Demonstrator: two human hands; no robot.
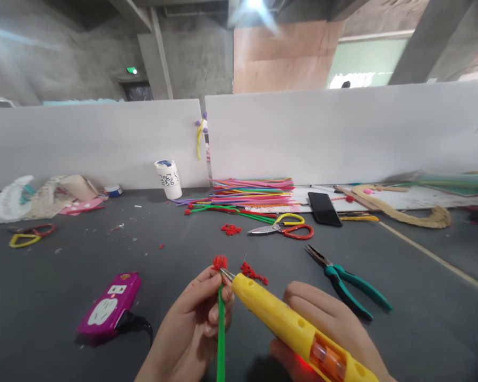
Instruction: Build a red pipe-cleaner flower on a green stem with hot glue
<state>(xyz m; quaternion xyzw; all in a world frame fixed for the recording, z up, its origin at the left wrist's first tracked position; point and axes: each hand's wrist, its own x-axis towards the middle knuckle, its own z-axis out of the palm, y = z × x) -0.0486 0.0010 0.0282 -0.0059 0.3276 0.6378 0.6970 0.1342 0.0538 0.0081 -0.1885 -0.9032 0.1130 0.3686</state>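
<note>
Between the fingers of my left hand [199, 310] is a green pipe-cleaner stem [221, 334], held upright. A small red flower head [220, 262] tops it. My right hand [322, 318] grips a yellow hot glue gun [279, 313], whose metal nozzle points left at the base of the red head. From this view the nozzle seems to touch there. Small red pieces [254, 273] lie on the table just behind the nozzle, and another red pile [231, 229] sits farther back.
Teal-handled pliers [342, 281] lie right of my right hand. Behind are red-and-yellow scissors [282, 227], a black phone [324, 208] and a stack of coloured pipe cleaners [255, 192]. On the left are a magenta power strip [110, 305] with a cable, and more scissors [27, 236]. A white cup [168, 180] stands behind.
</note>
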